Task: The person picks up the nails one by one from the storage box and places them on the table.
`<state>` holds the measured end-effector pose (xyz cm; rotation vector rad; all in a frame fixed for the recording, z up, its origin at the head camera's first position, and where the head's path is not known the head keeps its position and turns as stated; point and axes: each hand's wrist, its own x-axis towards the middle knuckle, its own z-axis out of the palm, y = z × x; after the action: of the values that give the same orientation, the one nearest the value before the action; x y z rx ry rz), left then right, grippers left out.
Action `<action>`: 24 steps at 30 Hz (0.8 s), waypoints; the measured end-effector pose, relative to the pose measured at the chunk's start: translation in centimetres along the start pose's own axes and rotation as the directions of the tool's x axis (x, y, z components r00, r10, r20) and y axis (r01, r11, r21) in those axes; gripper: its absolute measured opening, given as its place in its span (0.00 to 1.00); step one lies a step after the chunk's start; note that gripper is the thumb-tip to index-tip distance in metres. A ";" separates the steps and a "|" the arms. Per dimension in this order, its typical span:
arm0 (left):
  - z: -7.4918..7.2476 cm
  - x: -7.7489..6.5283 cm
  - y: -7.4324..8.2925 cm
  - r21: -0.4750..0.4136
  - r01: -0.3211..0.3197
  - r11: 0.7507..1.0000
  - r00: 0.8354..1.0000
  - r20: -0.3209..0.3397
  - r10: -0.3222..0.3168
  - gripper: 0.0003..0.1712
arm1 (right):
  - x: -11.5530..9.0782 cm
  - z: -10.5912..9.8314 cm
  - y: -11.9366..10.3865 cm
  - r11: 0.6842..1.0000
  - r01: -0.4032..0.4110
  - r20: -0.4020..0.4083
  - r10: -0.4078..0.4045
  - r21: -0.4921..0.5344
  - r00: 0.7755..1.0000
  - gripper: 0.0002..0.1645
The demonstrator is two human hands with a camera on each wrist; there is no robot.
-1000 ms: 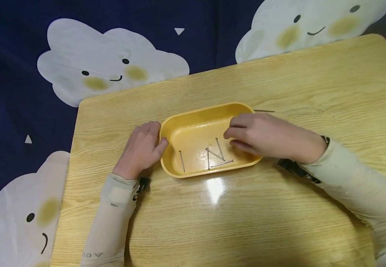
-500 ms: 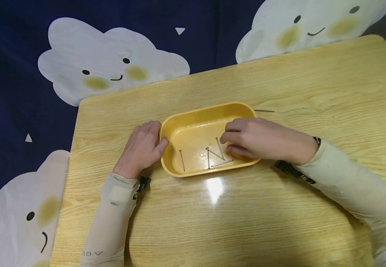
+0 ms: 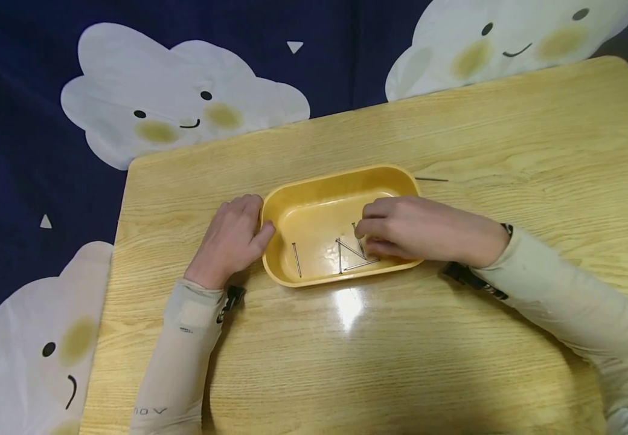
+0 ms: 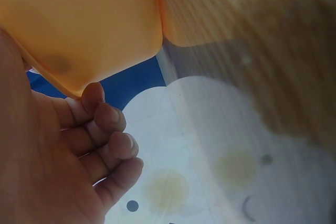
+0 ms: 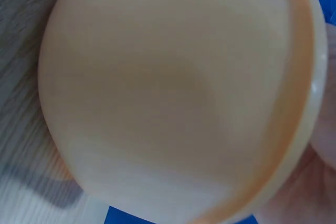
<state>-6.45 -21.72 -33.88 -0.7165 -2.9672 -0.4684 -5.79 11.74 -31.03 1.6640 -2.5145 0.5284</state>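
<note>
While the left hand (image 3: 226, 241) has its fingers clamped on one end of the yellow tray (image 3: 325, 190), upon the bench (image 3: 303, 368), the right hand (image 3: 403, 228) reaches over nails (image 3: 297, 260) lying inside; fingers' grip hidden, cannot tell. Advised: one nail each, mid-shaft.

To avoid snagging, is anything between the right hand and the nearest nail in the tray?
Nothing visible: the right hand reaches into the yellow tray and, from above, partly covers the nearest nail; whether they touch is unclear.
</note>
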 end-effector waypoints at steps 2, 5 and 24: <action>0.0 0.0 0.0 0.001 0.001 1.000 1.000 0.000 -0.001 0.13 | 0.0 0.1 0.0 1.000 0.003 0.001 -0.003 0.002 1.000 0.06; 0.0 0.1 0.0 0.004 0.001 1.000 1.000 -0.001 0.000 0.13 | 0.1 0.3 0.0 1.000 0.009 0.002 -0.009 0.001 1.000 0.06; 0.0 0.1 0.0 0.008 -0.006 1.000 1.000 -0.006 0.006 0.13 | 0.5 1.7 -0.2 0.998 -0.003 0.064 -0.001 0.063 0.998 0.04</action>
<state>-6.55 -21.68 -33.90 -0.7222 -2.9589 -0.4578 -5.60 10.66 -32.46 1.7283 -2.5689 0.5698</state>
